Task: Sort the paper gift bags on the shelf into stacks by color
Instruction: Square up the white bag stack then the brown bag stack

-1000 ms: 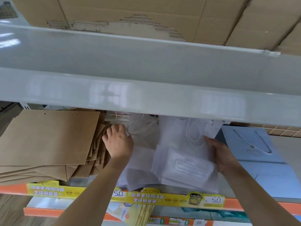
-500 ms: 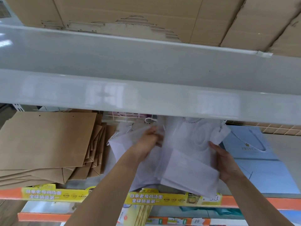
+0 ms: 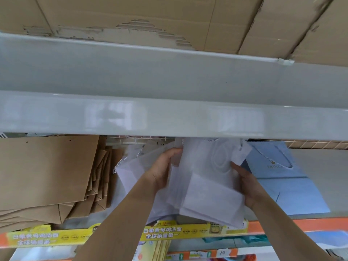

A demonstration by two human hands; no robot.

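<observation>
A pile of flat white paper gift bags (image 3: 209, 187) lies in the middle of the shelf, partly blurred. My left hand (image 3: 163, 170) grips the left side of the upper white bags, fingers curled over their top edge. My right hand (image 3: 248, 185) holds the same bags along their right edge, thumb on top. A stack of brown kraft bags (image 3: 47, 174) lies fanned out at the left. One light blue bag (image 3: 286, 183) with a cord handle lies flat at the right, partly under the white bags.
The grey upper shelf (image 3: 169, 113) juts out overhead and hides the back of the bags. Cardboard boxes (image 3: 188, 19) sit on top of it. An orange shelf edge with yellow price strips (image 3: 169, 232) runs along the front. Bare grey shelf surface (image 3: 327, 176) lies at the far right.
My left hand moved right from beside the brown stack onto the white bags and took hold of their left side. The white bags have shifted and lifted slightly between both hands.
</observation>
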